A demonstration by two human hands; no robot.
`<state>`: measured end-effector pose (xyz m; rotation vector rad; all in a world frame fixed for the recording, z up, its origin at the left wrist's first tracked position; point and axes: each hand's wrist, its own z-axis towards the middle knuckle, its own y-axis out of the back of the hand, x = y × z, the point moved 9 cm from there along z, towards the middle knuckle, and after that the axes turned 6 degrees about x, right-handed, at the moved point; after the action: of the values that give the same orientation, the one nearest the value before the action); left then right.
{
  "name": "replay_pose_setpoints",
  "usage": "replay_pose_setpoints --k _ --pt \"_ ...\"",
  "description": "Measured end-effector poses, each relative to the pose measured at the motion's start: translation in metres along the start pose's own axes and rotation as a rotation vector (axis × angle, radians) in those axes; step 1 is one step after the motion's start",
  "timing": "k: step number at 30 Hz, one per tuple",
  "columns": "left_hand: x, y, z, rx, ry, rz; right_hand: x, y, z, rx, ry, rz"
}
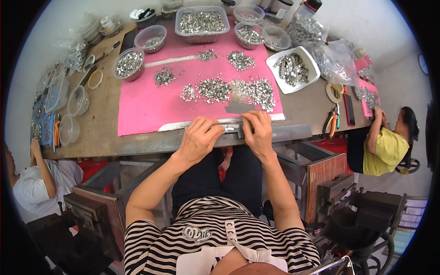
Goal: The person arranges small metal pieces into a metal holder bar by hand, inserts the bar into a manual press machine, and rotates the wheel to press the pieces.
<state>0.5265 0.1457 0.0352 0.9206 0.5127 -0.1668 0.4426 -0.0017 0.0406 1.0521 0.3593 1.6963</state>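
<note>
At the table's front edge, my left hand (200, 137) is closed in a pinch on the left end of a short silver metal strip (230, 129). My right hand (258, 136) meets it from the other side, with thumb and fingers pressed together at the strip's right end. What exactly its fingertips hold is too small to make out. Just beyond my fingers a flat grey bar (239, 108) lies on the pink mat (146, 107). Loose heaps of small silver metal pieces (214, 90) spread over the mat behind it.
Clear tubs of metal pieces, a large one (202, 34) among them, line the back. A white tray (304, 87) sits at the mat's right. Orange-handled pliers (329, 123) and a phone (349, 110) lie farther right. Co-workers sit left and right (384, 149).
</note>
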Motion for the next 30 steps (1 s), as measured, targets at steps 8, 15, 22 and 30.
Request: replay_pose_setpoints --k 8,15,22,30 --pt "0.018 -0.001 0.019 0.066 0.063 -0.027 -0.037 -0.015 0.030 0.092 -0.105 -0.182" --pt "0.039 -0.041 0.087 0.182 -0.027 0.046 -0.039 -0.023 0.032 0.178 -0.045 -0.310" --pt "0.044 -0.065 0.113 0.364 -0.022 0.134 -0.036 0.005 0.019 0.146 -0.055 -0.172" --pt "0.043 -0.094 0.124 0.663 -0.089 0.244 -0.042 0.001 0.011 0.099 -0.086 -0.139"
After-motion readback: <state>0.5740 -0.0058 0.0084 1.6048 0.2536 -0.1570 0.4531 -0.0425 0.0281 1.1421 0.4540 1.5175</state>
